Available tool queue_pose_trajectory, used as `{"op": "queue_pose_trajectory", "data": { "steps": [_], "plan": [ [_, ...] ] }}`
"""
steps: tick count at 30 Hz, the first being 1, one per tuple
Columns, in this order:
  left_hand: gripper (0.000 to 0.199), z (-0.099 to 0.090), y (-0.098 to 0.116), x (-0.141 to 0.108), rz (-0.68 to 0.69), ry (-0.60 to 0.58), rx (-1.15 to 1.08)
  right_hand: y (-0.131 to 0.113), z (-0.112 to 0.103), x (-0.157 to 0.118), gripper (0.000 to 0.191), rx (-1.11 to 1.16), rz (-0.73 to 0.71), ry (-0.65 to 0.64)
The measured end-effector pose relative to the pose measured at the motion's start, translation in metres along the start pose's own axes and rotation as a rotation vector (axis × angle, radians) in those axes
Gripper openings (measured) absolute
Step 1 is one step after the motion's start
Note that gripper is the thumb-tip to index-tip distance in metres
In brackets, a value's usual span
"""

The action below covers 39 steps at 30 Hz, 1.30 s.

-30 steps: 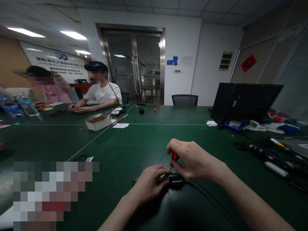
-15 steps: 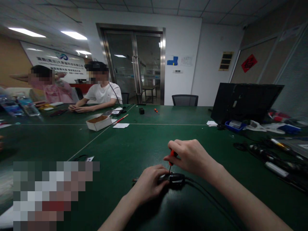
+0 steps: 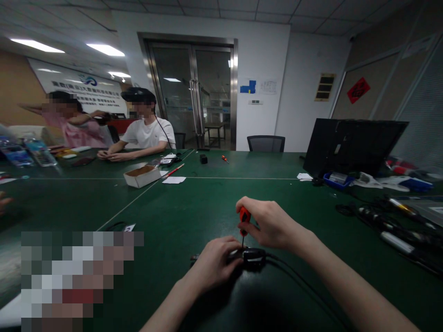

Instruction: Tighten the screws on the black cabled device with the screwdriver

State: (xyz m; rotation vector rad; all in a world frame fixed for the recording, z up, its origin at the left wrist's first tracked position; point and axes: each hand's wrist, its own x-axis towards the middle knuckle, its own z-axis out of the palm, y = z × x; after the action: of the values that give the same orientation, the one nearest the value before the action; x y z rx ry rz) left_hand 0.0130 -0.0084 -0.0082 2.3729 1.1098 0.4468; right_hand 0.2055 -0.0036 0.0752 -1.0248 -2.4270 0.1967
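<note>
My right hand (image 3: 268, 221) grips a small red and black screwdriver (image 3: 244, 216), held nearly upright above the table. Its thin shaft points down, and the tip meets a black corded device (image 3: 254, 258) beside my left fingertips; the exact contact point is too small to see. Closed around the device's left part, my left hand (image 3: 218, 260) presses it against the green tabletop and hides much of it. A dark end pokes out to the left of that hand. From the device's right side a black cable (image 3: 301, 279) runs toward the lower right, under my right forearm.
A white open box (image 3: 141, 177) and paper slips (image 3: 174, 180) lie ahead on the left. Another screwdriver (image 3: 225, 159) rests farther back. To the right stand a black monitor (image 3: 355, 150), a blue tray (image 3: 337, 180) and tangled cables (image 3: 384, 226). Two people sit across on the left.
My right hand has turned slightly and shifted left, its fingers repositioned so more of the screwdriver handle shows. My left hand and the device stay in place.
</note>
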Motion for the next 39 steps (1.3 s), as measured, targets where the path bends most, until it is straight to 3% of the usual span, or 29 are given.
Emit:
{"op": "queue_pose_trajectory", "data": {
  "steps": [7, 13, 17, 25, 28, 34, 39],
  "plan": [
    [0.016, 0.003, -0.004, 0.001, 0.020, 0.008, -0.008, -0.004, -0.008, -0.003, 0.024, 0.187, -0.035, -0.067],
    [0.020, 0.000, 0.001, -0.001, -0.017, 0.006, -0.003, 0.008, 0.004, 0.005, 0.015, 0.342, 0.050, 0.057],
    [0.019, 0.000, 0.000, 0.000, -0.016, 0.002, -0.006, 0.012, 0.015, 0.009, 0.005, 0.422, 0.034, 0.061],
    [0.023, 0.001, -0.004, 0.001, -0.008, -0.011, -0.006, 0.022, 0.015, 0.007, 0.029, 0.658, 0.060, 0.010],
    [0.023, 0.001, -0.003, 0.001, -0.008, -0.015, -0.012, 0.024, 0.012, 0.006, 0.025, 0.654, 0.023, 0.003],
    [0.020, 0.003, -0.005, 0.001, 0.004, -0.003, 0.001, 0.031, 0.011, 0.011, 0.023, 0.540, -0.107, 0.248],
    [0.020, 0.003, -0.005, 0.001, 0.007, 0.001, -0.007, 0.028, 0.009, 0.010, 0.026, 0.565, -0.088, 0.174]
  ]
}}
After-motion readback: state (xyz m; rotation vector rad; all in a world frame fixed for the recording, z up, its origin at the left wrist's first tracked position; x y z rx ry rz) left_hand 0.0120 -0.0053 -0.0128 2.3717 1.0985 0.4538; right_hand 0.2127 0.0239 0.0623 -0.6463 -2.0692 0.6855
